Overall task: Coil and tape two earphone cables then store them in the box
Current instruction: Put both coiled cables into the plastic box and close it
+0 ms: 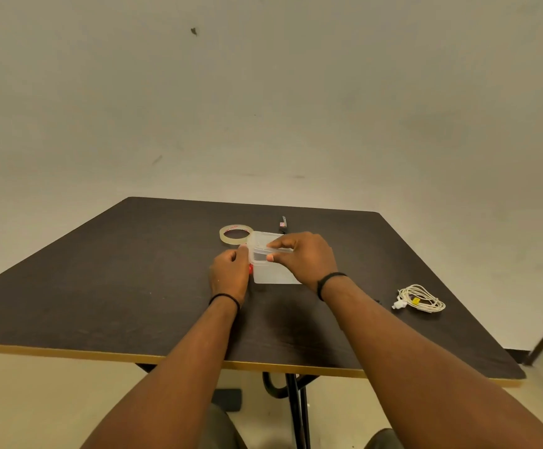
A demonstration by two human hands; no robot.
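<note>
A small translucent plastic box [271, 272] with a lid stands at the middle of the dark table [101, 270]. My right hand [305, 257] pinches the lid at the top, thumb at the near edge and fingers over it. My left hand [231, 270] grips the box's left side, where a red clasp [250, 268] shows. A coiled white earphone cable [420, 299] with a yellow tag lies at the right of the table, apart from both hands. A roll of clear tape [236, 234] lies just behind the box on the left.
A thin dark tool [283, 223] with a red-and-white label lies behind the box, near the table's far edge. The table's front edge [166, 358] has a yellow rim. A plain wall stands behind the table.
</note>
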